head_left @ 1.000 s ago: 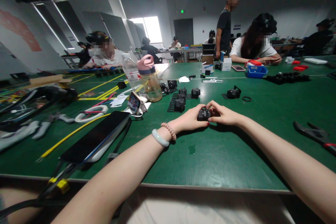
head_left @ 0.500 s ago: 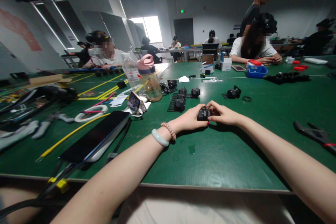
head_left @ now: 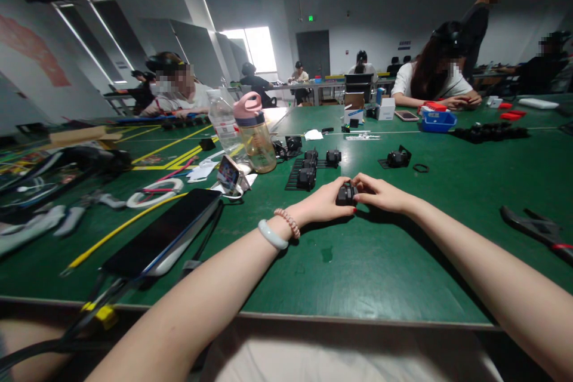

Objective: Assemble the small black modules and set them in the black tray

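Just above the green table (head_left: 286,274), a small black ribbed part (head_left: 346,194) is held between my two hands. My left hand (head_left: 326,202) grips it from the left, thumb below and fingers above. From the right, my right hand (head_left: 378,194) pinches its side with thumb and bent fingers. Part of it is hidden behind the fingers. Beyond my left hand stand several similar black parts (head_left: 307,177) with slatted bases. Another black part on a flat bracket (head_left: 397,157) sits farther right, with a black ring (head_left: 421,168) beside it.
Pliers (head_left: 532,228) lie at the right. To the left are a phone (head_left: 163,233), a yellow cable (head_left: 120,233), a small propped screen (head_left: 229,176) and a bottle with a pink lid (head_left: 256,134). A blue bin (head_left: 439,122) stands across the table, near a seated person.
Both hands stay in place around the black part; the right fingers have shifted slightly. In the background, a standing person has moved to the right.
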{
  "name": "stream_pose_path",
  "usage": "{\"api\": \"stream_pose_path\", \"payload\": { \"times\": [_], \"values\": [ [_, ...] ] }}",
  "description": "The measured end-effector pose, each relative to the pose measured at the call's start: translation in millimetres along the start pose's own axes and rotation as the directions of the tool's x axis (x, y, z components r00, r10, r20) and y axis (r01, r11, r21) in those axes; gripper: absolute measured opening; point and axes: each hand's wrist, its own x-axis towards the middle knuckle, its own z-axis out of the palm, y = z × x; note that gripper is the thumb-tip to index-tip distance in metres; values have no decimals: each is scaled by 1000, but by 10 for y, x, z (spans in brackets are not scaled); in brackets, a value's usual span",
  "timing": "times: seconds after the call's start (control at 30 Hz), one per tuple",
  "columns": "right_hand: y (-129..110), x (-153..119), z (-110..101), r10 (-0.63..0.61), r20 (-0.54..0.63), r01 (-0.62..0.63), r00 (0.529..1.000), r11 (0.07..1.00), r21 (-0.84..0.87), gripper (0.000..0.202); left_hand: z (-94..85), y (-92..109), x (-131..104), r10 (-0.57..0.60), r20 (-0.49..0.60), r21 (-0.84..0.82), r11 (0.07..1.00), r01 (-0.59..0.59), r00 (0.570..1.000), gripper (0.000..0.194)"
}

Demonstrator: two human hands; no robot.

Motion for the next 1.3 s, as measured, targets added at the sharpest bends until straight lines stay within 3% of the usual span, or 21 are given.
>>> {"api": "stream_pose_path", "payload": {
  "times": [0.9,1.13,1.3],
  "values": [
    [8,14,0,46,-22,-46,999,999,-24,27,2,3,5,-3,8,18,1000,3,1000,52],
    [27,-12,22,-16,18,15,1000,996,93,36,10,-28,14,9,12,-5,1000,-9,1000,55],
    [22,-13,26,-38,28,35,999,996,83,38,10,-28,16,8,5,-15,1000,-8,1000,57]
  ]
}}
